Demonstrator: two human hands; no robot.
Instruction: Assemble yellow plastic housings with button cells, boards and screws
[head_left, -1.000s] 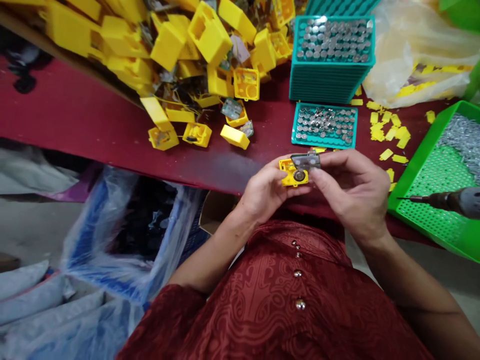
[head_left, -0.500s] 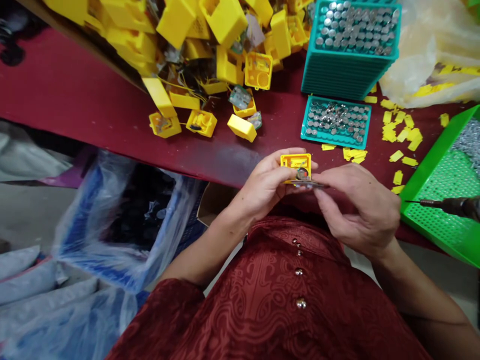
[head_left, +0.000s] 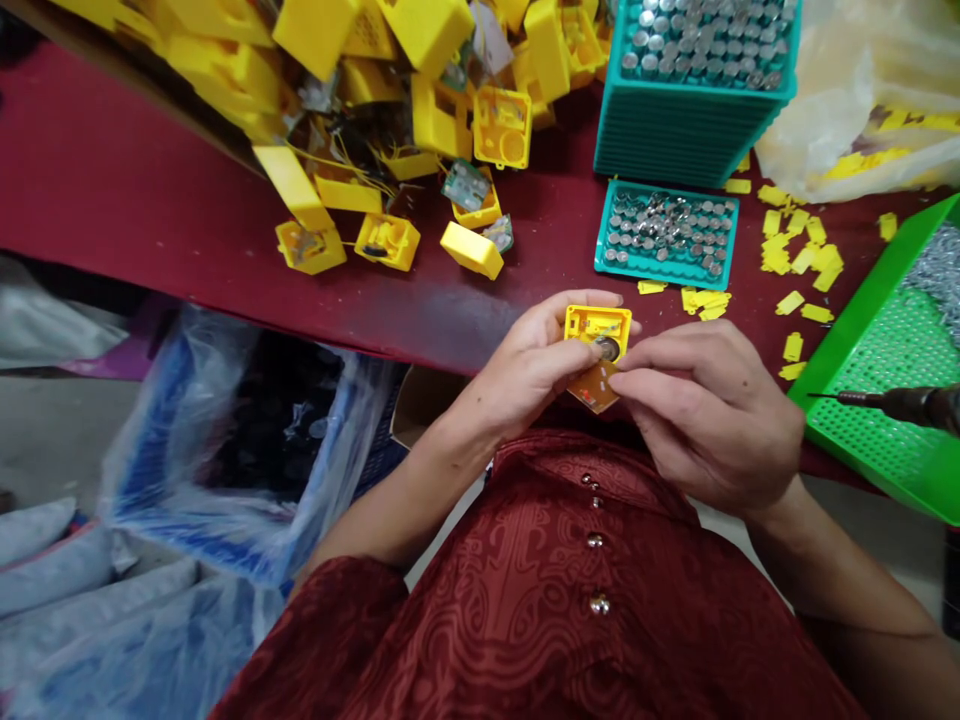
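My left hand [head_left: 536,350] is closed round a small yellow plastic case [head_left: 613,317], its open side facing me. The left thumb presses by a round dark part [head_left: 606,348] inside the case. My right hand [head_left: 705,410] pinches the edge of a brown circuit board [head_left: 595,388] between thumb and fingers. The board sits tilted just below the case, at its near edge; whether wires join the two cannot be made out. Beyond the hands lies a teal tray [head_left: 666,235] of small round silver parts.
Yellow cases [head_left: 442,115] are heaped at the back left. A stack of teal trays [head_left: 694,120] stands at the back. Small yellow pieces [head_left: 814,258] lie at right, beside a green basket [head_left: 862,350] under a screwdriver tip [head_left: 862,400]. A lined blue crate [head_left: 169,500] stands lower left.
The circuit board has turned from edge-on to show its brown face, tipping down toward me. My right fingers have shifted slightly left along it. The left hand keeps hold of the case.
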